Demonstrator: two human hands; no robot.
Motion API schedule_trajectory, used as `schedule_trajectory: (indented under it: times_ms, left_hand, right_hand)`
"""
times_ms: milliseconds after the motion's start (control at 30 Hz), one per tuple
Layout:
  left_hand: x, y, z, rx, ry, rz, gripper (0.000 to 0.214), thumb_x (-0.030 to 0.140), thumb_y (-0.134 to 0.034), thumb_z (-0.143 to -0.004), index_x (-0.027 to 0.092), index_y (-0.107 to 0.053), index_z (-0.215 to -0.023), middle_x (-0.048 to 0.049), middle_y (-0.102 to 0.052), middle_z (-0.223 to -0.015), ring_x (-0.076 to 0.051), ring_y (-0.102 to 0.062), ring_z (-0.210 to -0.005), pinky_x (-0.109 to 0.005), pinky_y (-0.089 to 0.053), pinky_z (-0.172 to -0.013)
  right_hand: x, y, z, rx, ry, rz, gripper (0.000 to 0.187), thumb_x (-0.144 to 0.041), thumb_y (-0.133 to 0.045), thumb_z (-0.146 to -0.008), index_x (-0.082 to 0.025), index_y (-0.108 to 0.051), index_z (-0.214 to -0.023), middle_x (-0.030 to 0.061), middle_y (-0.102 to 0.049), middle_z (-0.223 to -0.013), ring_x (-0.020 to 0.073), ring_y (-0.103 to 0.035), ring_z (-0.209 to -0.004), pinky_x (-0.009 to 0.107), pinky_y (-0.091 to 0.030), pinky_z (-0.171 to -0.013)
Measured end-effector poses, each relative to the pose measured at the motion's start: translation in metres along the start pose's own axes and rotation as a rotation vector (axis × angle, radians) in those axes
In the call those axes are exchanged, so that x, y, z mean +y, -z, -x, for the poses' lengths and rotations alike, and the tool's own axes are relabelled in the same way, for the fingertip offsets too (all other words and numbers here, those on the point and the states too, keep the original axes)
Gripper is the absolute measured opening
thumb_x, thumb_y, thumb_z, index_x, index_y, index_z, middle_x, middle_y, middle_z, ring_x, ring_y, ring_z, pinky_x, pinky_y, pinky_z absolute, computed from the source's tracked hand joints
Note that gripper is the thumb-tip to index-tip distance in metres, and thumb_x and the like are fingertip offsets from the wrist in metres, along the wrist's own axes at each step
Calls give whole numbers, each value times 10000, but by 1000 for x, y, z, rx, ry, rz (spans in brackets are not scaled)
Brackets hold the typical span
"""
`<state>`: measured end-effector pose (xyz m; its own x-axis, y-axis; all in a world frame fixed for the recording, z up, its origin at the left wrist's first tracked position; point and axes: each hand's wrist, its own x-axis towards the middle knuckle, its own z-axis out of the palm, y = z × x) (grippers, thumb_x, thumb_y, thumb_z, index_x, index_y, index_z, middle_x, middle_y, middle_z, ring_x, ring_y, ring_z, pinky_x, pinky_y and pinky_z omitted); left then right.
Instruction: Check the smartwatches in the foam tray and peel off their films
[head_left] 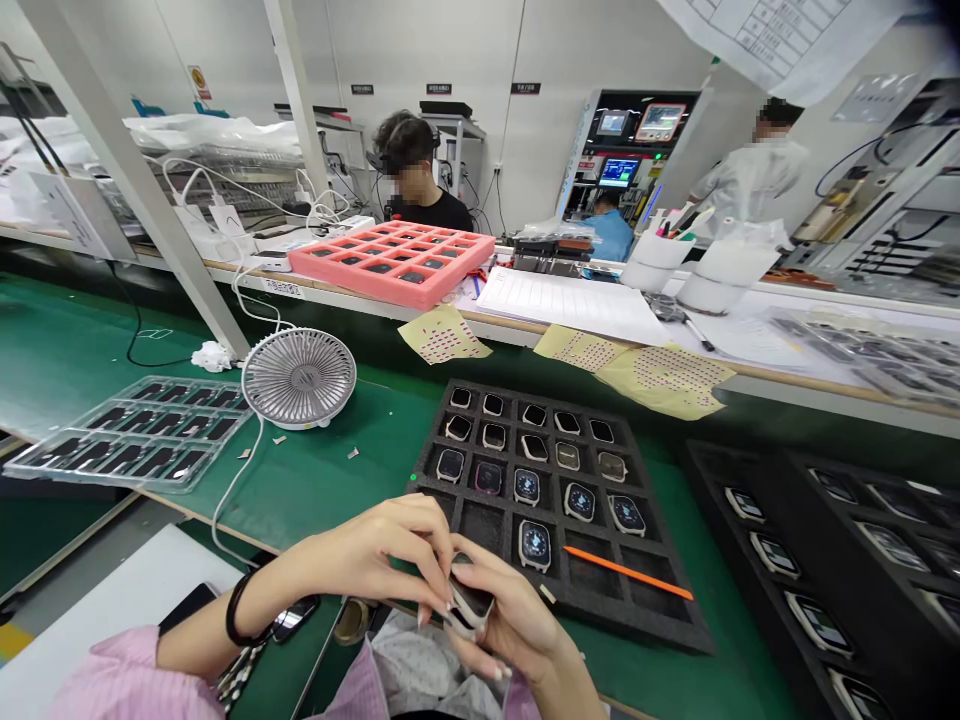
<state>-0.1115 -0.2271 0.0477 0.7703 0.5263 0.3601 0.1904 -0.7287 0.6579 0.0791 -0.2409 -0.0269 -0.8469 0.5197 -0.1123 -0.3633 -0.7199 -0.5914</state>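
Note:
Low in the view, a smartwatch case (471,606) with a dark face and a pale metal rim is held between both hands. My right hand (517,610) wraps round it, with the thumb over its upper side. My left hand (409,555) closes its fingertips on the near-left edge; whether they pinch anything smaller there is hidden. Just beyond the hands lies a black foam tray (480,522) with several watch cases in its pockets, some with lit faces. One lit watch (535,545) sits closest to my right hand. An orange stick (628,573) rests across the tray's front pockets.
A round fan (298,375) and a clear plastic tray of dark parts (127,440) stand to the left. More watches fill a second black tray (750,560) at right. On the shelf are a pink foam tray (427,290) and papers (570,305). A co-worker (435,205) sits opposite.

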Motion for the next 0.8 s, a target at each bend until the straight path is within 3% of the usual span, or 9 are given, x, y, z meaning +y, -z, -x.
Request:
schedule_trajectory:
  times_ms: [67,200,400,533,633,800]
  left_hand:
    - [-1,-2,-1,-10,31,13,74,278,-678,-818,243,-742,-833,-57,-678,-800,-175,-627,-792,-293,-489,-797]
    - [3,-8,1,19,-1,-126,116,244,-615,-869,228,-719,-919,-71,-691,-845,-178,-622,-815,-287,-483,-782]
    - [15,-11,3,34,-114,-429,229,96,-497,-900,196,-665,-1020,-94,-713,-933,-204,-641,-899,-299,-464,-775]
    - [21,-13,1,10,-174,-523,277,72,-449,-907,171,-645,-1074,-110,-711,-951,-208,-644,-910,-320,-457,-855]
    - [17,-13,-3,6,-162,-466,276,86,-443,-915,194,-661,-1043,-94,-706,-932,-196,-642,-894,-320,-462,-864]
    - [-3,-8,-6,49,-5,-88,96,263,-633,-851,201,-707,-851,-86,-630,-945,-192,-605,-925,-293,-472,-842]
  right_hand:
    - [0,-3,3,39,-4,39,232,-294,-537,-870,-189,-541,-1078,-20,-623,-629,70,-467,-276,144,-243,-246]
    - [0,-5,5,126,45,31,267,-323,-559,-862,-207,-556,-1103,-45,-582,-575,54,-409,-267,151,-214,-253]
    - [-5,-2,2,18,36,-34,403,-358,-563,-855,-188,-503,-1216,-42,-598,-575,46,-376,-246,146,-227,-239]
    - [-5,2,2,62,59,-19,409,-341,-556,-868,-166,-496,-1233,-67,-533,-476,59,-391,-253,132,-242,-251]
    - [-6,2,2,81,80,-7,361,-313,-527,-886,-166,-499,-1214,-70,-510,-443,68,-394,-255,129,-239,-250]
    - [-7,-4,3,86,53,7,319,-312,-546,-870,-176,-496,-1154,-7,-635,-662,59,-421,-252,141,-220,-228]
